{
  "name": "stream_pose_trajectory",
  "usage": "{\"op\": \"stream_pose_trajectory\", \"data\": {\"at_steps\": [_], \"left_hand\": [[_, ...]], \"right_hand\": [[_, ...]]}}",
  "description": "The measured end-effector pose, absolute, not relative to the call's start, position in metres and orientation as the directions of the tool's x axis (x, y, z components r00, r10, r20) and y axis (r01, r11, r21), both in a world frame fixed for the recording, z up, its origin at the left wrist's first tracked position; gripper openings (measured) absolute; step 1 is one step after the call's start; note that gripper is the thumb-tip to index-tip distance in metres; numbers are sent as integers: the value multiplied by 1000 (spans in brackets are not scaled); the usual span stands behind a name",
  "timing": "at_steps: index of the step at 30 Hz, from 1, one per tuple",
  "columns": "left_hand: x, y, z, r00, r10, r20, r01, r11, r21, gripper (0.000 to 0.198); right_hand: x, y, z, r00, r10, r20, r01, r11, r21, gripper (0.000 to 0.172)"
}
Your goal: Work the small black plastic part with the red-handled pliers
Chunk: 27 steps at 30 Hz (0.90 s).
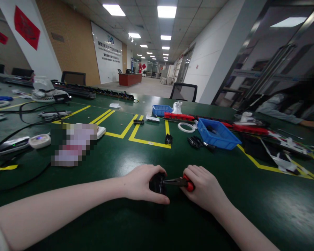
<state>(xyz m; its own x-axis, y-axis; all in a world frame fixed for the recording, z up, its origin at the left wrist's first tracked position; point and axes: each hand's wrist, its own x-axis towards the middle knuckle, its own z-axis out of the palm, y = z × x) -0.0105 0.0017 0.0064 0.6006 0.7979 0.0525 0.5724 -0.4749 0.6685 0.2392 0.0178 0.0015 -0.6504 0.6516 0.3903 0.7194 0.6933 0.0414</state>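
Left hand (142, 183) clamps the black part (157, 183), right hand (204, 186) grips red-handled pliers (179, 182); bare green table (120, 157) all around.

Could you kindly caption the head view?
Left hand holds a black part on the green table; right hand grips red-handled pliers.

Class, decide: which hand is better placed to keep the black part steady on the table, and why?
Left, probably. The left hand wraps the black part on the table, while the right hand is taken up gripping the pliers, whose tips point at the part.
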Motion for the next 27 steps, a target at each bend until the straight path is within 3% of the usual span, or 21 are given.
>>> {"op": "stream_pose_trajectory", "data": {"at_steps": [27], "left_hand": [[-11, 1, 7, 627, 774, 90, 542, -516, 663, 69]], "right_hand": [[240, 19, 1, -657, 626, 420, 703, 710, 40, 11]]}}
